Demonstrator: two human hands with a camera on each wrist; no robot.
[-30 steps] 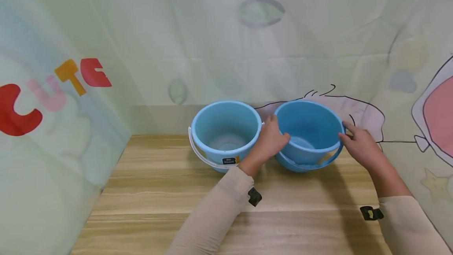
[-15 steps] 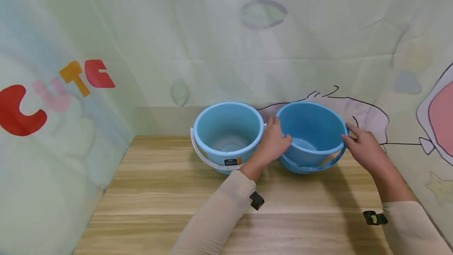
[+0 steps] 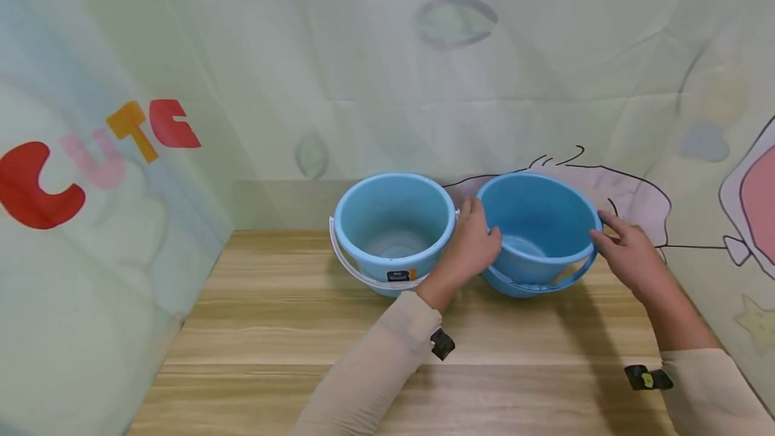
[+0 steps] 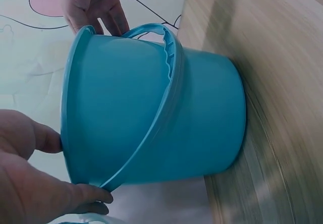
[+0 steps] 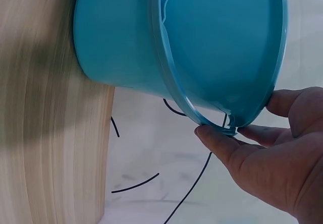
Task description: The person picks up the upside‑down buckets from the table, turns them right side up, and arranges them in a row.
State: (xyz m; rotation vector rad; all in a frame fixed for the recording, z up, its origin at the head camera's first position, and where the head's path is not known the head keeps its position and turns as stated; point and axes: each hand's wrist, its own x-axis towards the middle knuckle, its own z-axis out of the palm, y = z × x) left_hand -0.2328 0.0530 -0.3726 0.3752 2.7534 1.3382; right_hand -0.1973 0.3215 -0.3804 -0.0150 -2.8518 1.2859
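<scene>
A deeper-blue bucket (image 3: 529,264) stands upright on the wooden table, its blue handle hanging down at the front. My left hand (image 3: 467,244) grips its rim on the left side, thumb at the rim's inner edge. On the opposite side my right hand (image 3: 632,258) pinches the rim; in the right wrist view, fingers (image 5: 219,143) lie by the handle joint. The left wrist view shows the bucket's outer wall (image 4: 121,103) between both hands. Just left of my left hand stands a lighter blue bucket (image 3: 369,268) with a white handle and a dark label.
The wooden table (image 3: 272,328) meets a printed cloth wall (image 3: 363,73) close behind the buckets. Another cloth side with large coloured letters (image 3: 36,187) rises at the left, and a printed one (image 3: 751,274) borders the right. Black wrist straps (image 3: 443,344) sit at the sleeve cuffs.
The head view has shifted slightly, so the whole scene sits a little further right in it. Both hands keep their hold on the deeper-blue bucket, and neither bucket has visibly moved on the table.
</scene>
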